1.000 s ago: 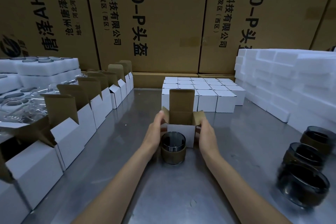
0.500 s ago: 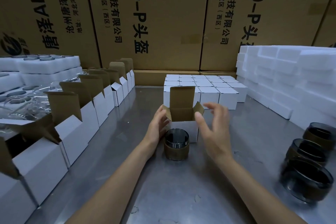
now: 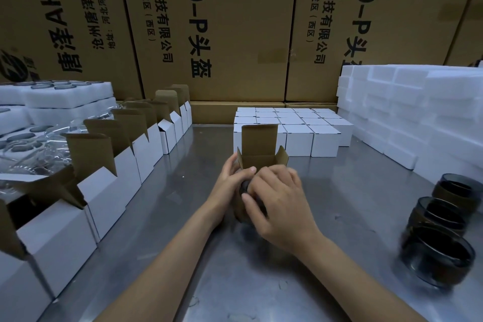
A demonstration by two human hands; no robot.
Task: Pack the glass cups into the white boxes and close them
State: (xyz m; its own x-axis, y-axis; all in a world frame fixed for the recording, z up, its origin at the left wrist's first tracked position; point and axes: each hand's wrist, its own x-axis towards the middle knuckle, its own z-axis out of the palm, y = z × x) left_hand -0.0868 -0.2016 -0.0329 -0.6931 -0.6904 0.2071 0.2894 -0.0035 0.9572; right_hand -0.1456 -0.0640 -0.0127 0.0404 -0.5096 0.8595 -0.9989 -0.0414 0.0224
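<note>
Cup in both hands, right at the open box.
Your right hand (image 3: 281,206) curls over the cup (image 3: 244,187); your left hand (image 3: 230,180) holds its far side, just before the box (image 3: 261,149) on the tabletop (image 3: 183,217).

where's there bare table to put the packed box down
Bare steel table lies between the open boxes on the left and the hands, and between the right hand and the glass cups. The back is crowded: closed boxes, foam blocks.
</note>
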